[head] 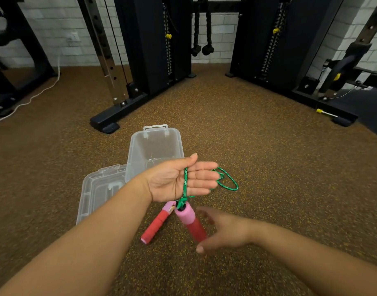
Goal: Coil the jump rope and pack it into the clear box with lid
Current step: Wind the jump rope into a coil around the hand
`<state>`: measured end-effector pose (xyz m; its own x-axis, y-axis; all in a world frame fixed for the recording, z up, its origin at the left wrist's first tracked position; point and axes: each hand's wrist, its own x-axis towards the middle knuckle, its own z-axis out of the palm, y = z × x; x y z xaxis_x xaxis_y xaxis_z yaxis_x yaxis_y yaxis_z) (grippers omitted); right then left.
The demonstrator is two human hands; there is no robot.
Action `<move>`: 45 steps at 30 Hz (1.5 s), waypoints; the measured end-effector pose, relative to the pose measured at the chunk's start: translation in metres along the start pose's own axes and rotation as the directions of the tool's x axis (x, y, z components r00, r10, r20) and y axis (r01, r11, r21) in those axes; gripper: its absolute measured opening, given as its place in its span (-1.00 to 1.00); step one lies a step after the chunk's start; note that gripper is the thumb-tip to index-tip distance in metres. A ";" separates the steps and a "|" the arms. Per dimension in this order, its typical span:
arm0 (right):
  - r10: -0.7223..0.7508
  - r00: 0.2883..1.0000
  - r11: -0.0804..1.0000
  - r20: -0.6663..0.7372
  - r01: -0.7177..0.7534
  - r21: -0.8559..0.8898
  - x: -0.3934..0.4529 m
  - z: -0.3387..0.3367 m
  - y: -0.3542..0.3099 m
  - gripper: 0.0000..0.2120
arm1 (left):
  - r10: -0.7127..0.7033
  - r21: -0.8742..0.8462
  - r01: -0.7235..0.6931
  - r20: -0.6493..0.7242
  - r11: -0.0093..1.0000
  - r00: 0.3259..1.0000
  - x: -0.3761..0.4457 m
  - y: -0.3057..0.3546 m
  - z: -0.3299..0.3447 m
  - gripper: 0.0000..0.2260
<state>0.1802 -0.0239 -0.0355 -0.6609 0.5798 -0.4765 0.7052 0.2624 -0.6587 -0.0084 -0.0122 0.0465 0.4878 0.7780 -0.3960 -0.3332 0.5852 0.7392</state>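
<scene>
Head view, left hand (179, 180) flat, grip released, braided green rope (185, 184) draped, right hand (223, 230) blurred, grip released.

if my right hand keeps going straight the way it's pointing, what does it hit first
Most likely the hanging pink-and-red handle, just ahead of the right hand fingers; depth is blurred, so it may already be touching.

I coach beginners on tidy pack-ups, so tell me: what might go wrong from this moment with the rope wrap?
1. The green rope lies over an open, flat left hand, not gripped, so the wrap may slide off.
2. The hanging handle is blurred and the right hand has not closed on it; a miss seems possible.
3. Loose loops trail beyond the fingers and may tangle before reaching the clear box.
</scene>
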 end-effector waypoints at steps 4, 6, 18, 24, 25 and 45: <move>-0.085 0.887 0.965 -0.455 0.186 0.183 0.005 -0.029 0.006 -0.29 | -0.083 0.085 0.076 0.078 0.993 0.994 -0.001 -0.001 0.003 -0.58; -0.120 0.778 0.937 -0.616 0.294 0.190 0.004 -0.041 0.002 -0.43 | -0.105 0.101 0.096 0.091 0.990 0.990 -0.001 -0.003 0.003 -0.58; -0.209 0.869 0.944 -0.449 0.299 0.139 0.009 -0.019 -0.011 -0.83 | -0.021 0.009 0.020 0.063 1.000 0.998 0.001 0.002 0.006 -0.57; -0.376 0.820 0.881 -0.432 0.172 -0.440 -0.011 -0.018 -0.001 -0.62 | 0.182 -0.101 -0.203 -0.181 0.974 0.966 0.012 0.002 -0.006 -0.56; -0.412 0.809 0.852 -0.419 0.179 -0.492 -0.013 -0.018 -0.005 -0.61 | 0.191 -0.103 -0.215 -0.198 0.971 0.961 0.014 0.002 -0.007 -0.55; -0.513 0.667 0.838 -0.540 0.252 -0.484 -0.014 -0.093 -0.037 -0.70 | -0.262 0.440 0.221 0.032 0.870 0.965 0.017 -0.008 0.009 -0.03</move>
<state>0.1871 0.0299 0.0492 -0.6643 0.6685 0.3343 0.5482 0.7398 -0.3900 0.0095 -0.0050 0.0387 0.5838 0.5899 -0.5579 0.1734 0.5808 0.7954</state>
